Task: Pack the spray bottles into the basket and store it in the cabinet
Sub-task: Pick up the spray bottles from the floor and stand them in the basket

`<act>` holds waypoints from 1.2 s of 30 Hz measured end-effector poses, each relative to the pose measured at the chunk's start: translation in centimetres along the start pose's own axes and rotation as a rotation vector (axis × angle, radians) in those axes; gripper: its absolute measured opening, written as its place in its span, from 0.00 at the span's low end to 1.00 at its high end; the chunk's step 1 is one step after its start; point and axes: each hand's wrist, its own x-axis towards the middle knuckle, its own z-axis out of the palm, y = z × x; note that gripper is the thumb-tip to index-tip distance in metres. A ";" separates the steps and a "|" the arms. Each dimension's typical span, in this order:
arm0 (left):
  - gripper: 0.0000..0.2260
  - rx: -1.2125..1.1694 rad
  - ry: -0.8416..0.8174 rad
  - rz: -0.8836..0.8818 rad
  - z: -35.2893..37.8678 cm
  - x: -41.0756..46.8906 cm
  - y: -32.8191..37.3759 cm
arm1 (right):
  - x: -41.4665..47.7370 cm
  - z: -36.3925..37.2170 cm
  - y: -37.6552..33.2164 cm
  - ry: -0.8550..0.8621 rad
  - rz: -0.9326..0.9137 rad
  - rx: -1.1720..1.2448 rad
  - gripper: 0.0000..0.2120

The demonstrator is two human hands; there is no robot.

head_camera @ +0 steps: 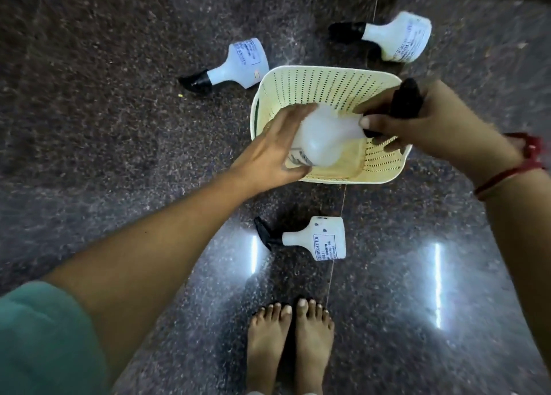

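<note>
A cream perforated basket (334, 87) stands on the dark stone floor. Over its opening I hold a white spray bottle (325, 138) on its side. My left hand (268, 156) grips the bottle's body. My right hand (423, 120) is closed around its black trigger head. Three more white spray bottles with black heads lie on the floor: one left of the basket (238, 63), one behind it to the right (396, 37), one in front of it (316, 241).
My bare feet (290, 344) stand on the polished granite floor (119, 96) just in front of the near bottle. Ceiling lights reflect in the floor at both sides of my feet. A red thread is tied on my right wrist.
</note>
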 end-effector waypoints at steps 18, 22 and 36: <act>0.20 0.570 -0.364 -0.229 4.4 -8.1 -2.9 | 2.3 11.9 0.4 0.271 0.244 0.161 0.07; 0.17 0.608 -0.293 -0.239 4.4 -10.1 -3.2 | 2.4 16.6 0.5 0.295 0.315 0.219 0.06; 0.18 0.662 -0.270 -0.242 4.0 -11.0 -3.2 | 2.7 21.9 0.4 0.385 0.362 0.197 0.13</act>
